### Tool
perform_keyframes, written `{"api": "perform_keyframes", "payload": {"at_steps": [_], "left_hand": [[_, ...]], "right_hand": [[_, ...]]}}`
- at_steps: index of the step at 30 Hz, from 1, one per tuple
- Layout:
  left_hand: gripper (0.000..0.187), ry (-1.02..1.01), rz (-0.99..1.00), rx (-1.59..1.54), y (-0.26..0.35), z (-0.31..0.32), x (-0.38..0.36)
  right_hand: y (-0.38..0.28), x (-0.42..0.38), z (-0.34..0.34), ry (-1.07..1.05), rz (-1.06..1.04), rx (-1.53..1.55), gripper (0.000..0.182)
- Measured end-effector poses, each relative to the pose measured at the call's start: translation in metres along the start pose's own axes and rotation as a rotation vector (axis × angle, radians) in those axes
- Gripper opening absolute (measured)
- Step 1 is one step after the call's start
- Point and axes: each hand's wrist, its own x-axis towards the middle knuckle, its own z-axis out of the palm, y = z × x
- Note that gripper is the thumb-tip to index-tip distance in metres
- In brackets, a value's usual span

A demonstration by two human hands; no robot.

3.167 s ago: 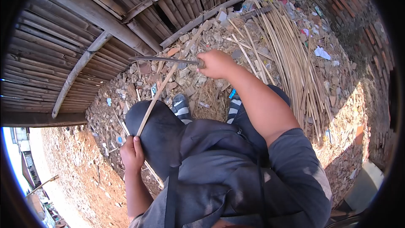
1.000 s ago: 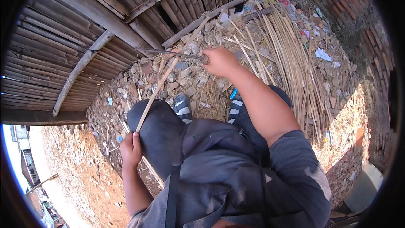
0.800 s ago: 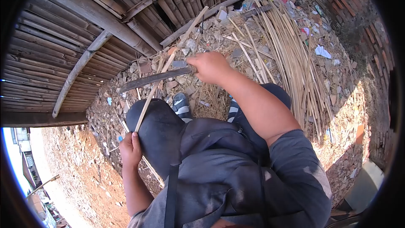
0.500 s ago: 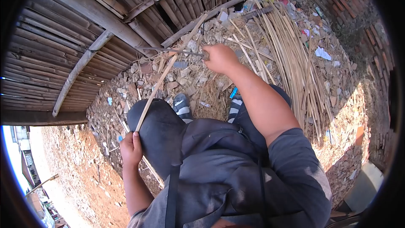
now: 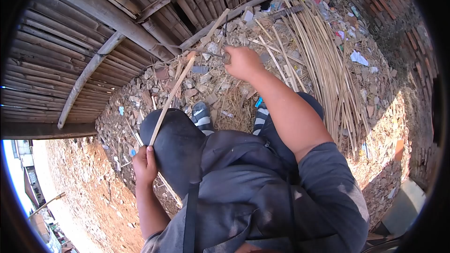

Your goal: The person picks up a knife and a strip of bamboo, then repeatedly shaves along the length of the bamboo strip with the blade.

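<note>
My left hand (image 5: 145, 165) is closed around the lower end of a split bamboo strip (image 5: 168, 105). The strip slants up and away across my left knee. My right hand (image 5: 243, 62), out in front at full reach, grips the short handle of a long-bladed knife (image 5: 211, 55). The dark blade points left and crosses the strip near its far part, partly smeared by motion. Beyond the blade, a pale length of bamboo (image 5: 218, 24) continues in line toward the wall base.
A bundle of long bamboo strips (image 5: 321, 65) lies on the rubble to the right. A slatted bamboo wall (image 5: 70, 51) stands at the left and ahead, a brick wall (image 5: 417, 47) at the right. My sandalled feet (image 5: 202, 117) rest on broken stones; litter (image 5: 358, 58) is scattered about.
The knife blade has shifted and tilted where it crosses the bamboo strip, its outline now blurred. The strip's far part sits slightly higher. My left hand stays nearly still.
</note>
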Motion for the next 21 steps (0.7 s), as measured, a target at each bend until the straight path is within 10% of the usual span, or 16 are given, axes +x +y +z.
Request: {"api": "perform_keyframes", "payload": {"at_steps": [14, 21], "left_hand": [[0.043, -0.002, -0.004, 0.011, 0.003, -0.002, 0.003], [0.043, -0.011, -0.009, 0.033, 0.004, -0.001, 0.003]], "right_hand": [[-0.032, -0.016, 0.000, -0.054, -0.299, -0.033, 0.028], [0.010, 0.001, 0.000, 0.040, 0.003, 0.004, 0.031]]}}
